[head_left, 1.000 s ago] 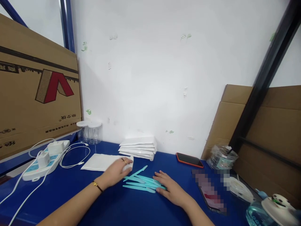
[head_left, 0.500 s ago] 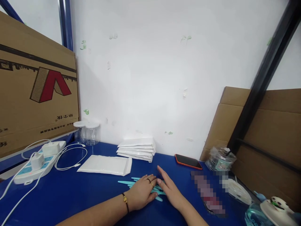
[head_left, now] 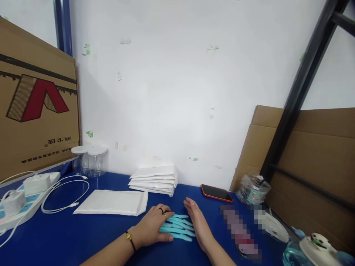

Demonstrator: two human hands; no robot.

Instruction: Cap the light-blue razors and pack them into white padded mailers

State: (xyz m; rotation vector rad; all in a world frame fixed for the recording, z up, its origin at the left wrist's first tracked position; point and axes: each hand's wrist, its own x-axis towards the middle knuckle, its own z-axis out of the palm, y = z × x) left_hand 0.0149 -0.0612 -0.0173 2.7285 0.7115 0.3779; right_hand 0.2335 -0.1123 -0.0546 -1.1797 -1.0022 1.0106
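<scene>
Several slim turquoise plastic sticks point(head_left: 180, 226) with tapered ends lie side by side on the blue table, pointing left to right. My left hand point(head_left: 154, 226), with a dark ring, a gold ring and a beaded bracelet, curls around their left ends; the thumb is at the near side and the fingers at the far side. Its palm hides those ends. Upright on its edge, my right hand point(head_left: 197, 225) stands at the right ends, palm towards them, fingers stretched out and holding nothing. The right tips are at or very close to that palm.
Behind my hands are a flat white padded mailer point(head_left: 112, 202) and a stack of similar mailers point(head_left: 154, 180). A phone point(head_left: 216, 193) lies at the back right. Left stand a power strip point(head_left: 34, 199) with cables and clear jars point(head_left: 97, 162); right, a turquoise container point(head_left: 295, 254).
My left hand has shifted left, uncovering more of the sticks, which now lie more evenly together. My right hand has turned upright beside their right ends. The view has swung slightly right.
</scene>
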